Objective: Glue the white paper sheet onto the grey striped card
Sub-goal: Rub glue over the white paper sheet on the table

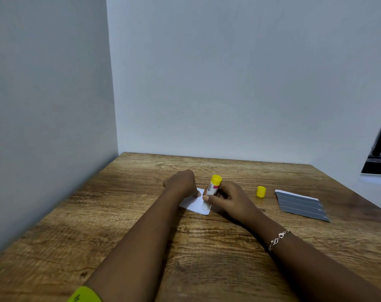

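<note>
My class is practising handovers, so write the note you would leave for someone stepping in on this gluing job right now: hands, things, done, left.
Left hand: fingertip on the white paper sheet, steadying it on the table; pressing or pinching, cannot tell.
Right hand: grips the glue stick, uncapped end down on the sheet.
Yellow cap stands to the right; the grey striped card lies beyond it, apart from the sheet.
Done: cap off, stick on paper.
Left: finish gluing, press the sheet onto the card.

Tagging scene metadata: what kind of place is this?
Probably a small craft or desk workspace in a room corner: brown wood-grain table against plain pale walls, with a white-and-yellow glue stick, white paper sheet and grey striped card.
</note>
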A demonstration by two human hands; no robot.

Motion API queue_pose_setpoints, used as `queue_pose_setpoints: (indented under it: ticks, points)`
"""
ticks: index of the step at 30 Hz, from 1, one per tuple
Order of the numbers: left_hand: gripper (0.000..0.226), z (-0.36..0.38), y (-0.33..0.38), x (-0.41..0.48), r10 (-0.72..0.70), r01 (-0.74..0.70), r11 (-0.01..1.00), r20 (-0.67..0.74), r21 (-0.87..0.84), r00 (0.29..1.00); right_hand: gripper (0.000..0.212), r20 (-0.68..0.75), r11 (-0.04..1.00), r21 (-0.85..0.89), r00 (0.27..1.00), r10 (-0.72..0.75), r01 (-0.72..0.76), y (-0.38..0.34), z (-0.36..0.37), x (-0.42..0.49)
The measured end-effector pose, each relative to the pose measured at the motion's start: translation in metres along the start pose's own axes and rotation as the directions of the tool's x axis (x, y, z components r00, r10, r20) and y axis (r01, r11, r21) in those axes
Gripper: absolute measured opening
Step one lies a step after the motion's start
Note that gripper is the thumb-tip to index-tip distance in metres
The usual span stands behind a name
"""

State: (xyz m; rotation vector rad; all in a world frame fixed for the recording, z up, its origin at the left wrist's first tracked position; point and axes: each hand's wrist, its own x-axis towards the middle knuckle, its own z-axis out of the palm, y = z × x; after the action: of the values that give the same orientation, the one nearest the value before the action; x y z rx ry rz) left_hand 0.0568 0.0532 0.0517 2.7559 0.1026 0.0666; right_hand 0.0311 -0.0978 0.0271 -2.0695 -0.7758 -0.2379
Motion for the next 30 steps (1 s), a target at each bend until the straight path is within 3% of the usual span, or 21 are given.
queue_pose_setpoints:
  ticks: [12, 15, 17, 19, 23, 30]
  points:
    - [0.029, 0.002, -0.001, 0.003, 0.092, -0.083, 0.988, -0.061, 0.133, 0.994, 0.015, 0.069, 0.994, 0.108, 0.997, -0.033, 0.025, -0.005, 0.0, -0.003]
    - [0.033, 0.003, -0.003, 0.007, 0.198, -0.189, 0.972, -0.05, 0.14, 0.979, 0.007, 0.044, 0.965, 0.261, 0.999, -0.002, -0.009, -0.006, -0.003, -0.002]
    - [0.036, 0.003, -0.005, 0.009, 0.27, -0.269, 0.957, 0.004, 0.104, 0.963, 0.019, 0.001, 0.923, 0.384, 0.999, 0.035, -0.033, -0.008, -0.007, -0.002]
    - [0.033, 0.003, -0.006, 0.011, 0.308, -0.312, 0.944, 0.051, 0.109, 0.95, 0.011, -0.073, 0.882, 0.466, 0.991, 0.115, -0.068, -0.008, -0.014, 0.0]
    - [0.029, 0.004, -0.006, 0.014, 0.299, -0.303, 0.943, 0.048, 0.139, 0.953, 0.026, -0.192, 0.851, 0.517, 0.957, 0.218, -0.09, -0.006, -0.026, 0.002]
    - [0.022, 0.003, -0.005, 0.017, 0.237, -0.244, 0.966, 0.078, 0.089, 0.968, 0.025, -0.197, 0.825, 0.554, 0.946, 0.258, -0.11, -0.007, -0.029, 0.003]
